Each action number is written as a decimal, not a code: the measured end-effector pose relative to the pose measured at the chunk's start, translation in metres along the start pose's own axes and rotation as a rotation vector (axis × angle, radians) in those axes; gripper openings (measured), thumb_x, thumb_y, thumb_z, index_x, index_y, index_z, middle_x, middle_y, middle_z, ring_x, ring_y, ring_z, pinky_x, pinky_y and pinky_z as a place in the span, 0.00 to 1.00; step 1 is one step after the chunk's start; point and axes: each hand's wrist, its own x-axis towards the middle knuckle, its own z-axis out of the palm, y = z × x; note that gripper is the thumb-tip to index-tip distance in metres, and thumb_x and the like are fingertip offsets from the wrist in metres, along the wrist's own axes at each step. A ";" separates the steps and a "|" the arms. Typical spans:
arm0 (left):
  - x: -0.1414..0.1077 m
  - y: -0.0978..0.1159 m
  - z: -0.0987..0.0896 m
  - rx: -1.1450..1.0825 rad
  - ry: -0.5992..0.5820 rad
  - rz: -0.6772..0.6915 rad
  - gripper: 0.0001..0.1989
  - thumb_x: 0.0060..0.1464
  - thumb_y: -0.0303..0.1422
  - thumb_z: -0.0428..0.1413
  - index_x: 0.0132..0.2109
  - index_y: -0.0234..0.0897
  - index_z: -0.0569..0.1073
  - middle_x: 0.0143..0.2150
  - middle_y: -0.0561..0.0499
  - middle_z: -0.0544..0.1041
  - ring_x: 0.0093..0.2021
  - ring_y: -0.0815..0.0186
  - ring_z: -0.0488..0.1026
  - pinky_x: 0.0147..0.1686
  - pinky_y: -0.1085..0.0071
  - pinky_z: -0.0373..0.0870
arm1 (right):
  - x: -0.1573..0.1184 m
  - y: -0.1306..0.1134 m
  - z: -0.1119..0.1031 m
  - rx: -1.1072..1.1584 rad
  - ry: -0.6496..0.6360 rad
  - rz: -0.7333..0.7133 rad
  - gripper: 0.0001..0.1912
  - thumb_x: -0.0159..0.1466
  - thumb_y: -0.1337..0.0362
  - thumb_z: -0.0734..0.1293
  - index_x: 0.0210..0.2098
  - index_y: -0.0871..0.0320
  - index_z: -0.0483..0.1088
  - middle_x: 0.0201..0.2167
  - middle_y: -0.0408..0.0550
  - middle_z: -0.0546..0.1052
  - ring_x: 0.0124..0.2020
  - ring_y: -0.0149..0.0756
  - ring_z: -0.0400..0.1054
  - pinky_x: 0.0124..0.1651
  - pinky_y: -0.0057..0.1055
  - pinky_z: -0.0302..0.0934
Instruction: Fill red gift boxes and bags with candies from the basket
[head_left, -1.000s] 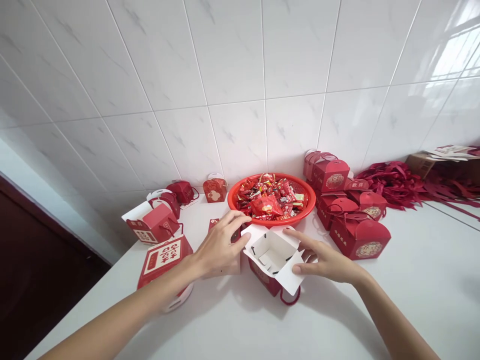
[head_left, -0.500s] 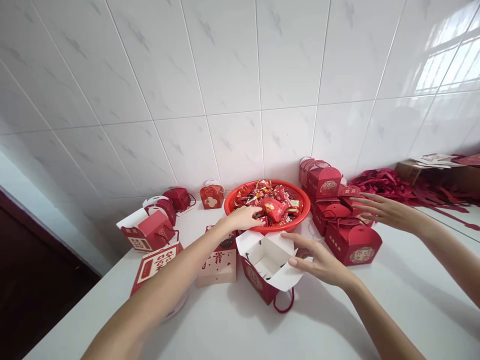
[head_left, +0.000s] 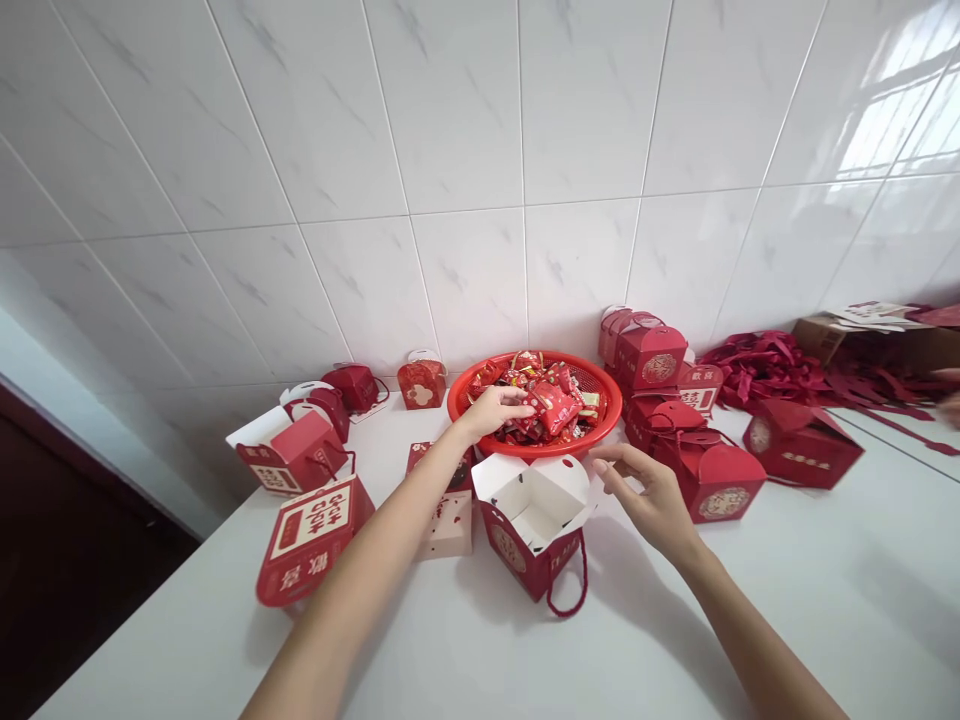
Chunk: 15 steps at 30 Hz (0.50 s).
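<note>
My left hand (head_left: 496, 412) is over the red basket (head_left: 611, 415), its fingertips pinched on a red wrapped candy (head_left: 531, 402) among the pile of wrapped candies (head_left: 559, 408). Directly in front of the basket stands an uncovered red gift box (head_left: 536, 560), its white flaps spread and its white inside showing. A dark red cord handle (head_left: 568, 608) droops from its right side. Just right of this box hovers my right hand (head_left: 649, 495), fingers loosely curved and apart, holding nothing.
Red gift boxes stand at left (head_left: 322, 530) and right (head_left: 716, 475), some stacked against the tiled wall. Another red box (head_left: 806, 445) lies farther right. Dark red ribbons (head_left: 765, 365) and a cardboard carton (head_left: 821, 340) are behind it. Another person's hand (head_left: 949, 405) shows at the right edge.
My right hand has come off the box's flap and moved slightly right. My left hand has shifted a little within the candies. The other person's hand has withdrawn right; a red box now shows there.
</note>
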 end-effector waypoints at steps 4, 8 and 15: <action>-0.001 -0.002 -0.002 -0.094 -0.019 0.015 0.19 0.33 0.36 0.71 0.35 0.32 0.78 0.36 0.48 0.78 0.38 0.62 0.74 0.44 0.63 0.72 | 0.001 -0.004 0.007 0.057 0.083 -0.032 0.18 0.65 0.47 0.66 0.38 0.56 0.76 0.35 0.51 0.80 0.34 0.41 0.73 0.42 0.39 0.69; -0.003 -0.005 -0.005 -0.144 0.025 0.106 0.16 0.30 0.36 0.72 0.29 0.33 0.79 0.51 0.41 0.78 0.52 0.53 0.74 0.54 0.57 0.70 | 0.013 -0.012 0.015 0.077 0.186 -0.089 0.14 0.63 0.51 0.67 0.36 0.56 0.76 0.33 0.50 0.81 0.35 0.41 0.74 0.41 0.37 0.68; -0.005 -0.009 -0.011 -0.137 0.043 0.225 0.08 0.37 0.35 0.68 0.25 0.36 0.80 0.36 0.43 0.81 0.55 0.49 0.73 0.52 0.57 0.72 | 0.072 -0.025 0.040 0.087 0.013 0.064 0.12 0.59 0.55 0.69 0.38 0.56 0.73 0.28 0.46 0.79 0.31 0.39 0.74 0.36 0.34 0.67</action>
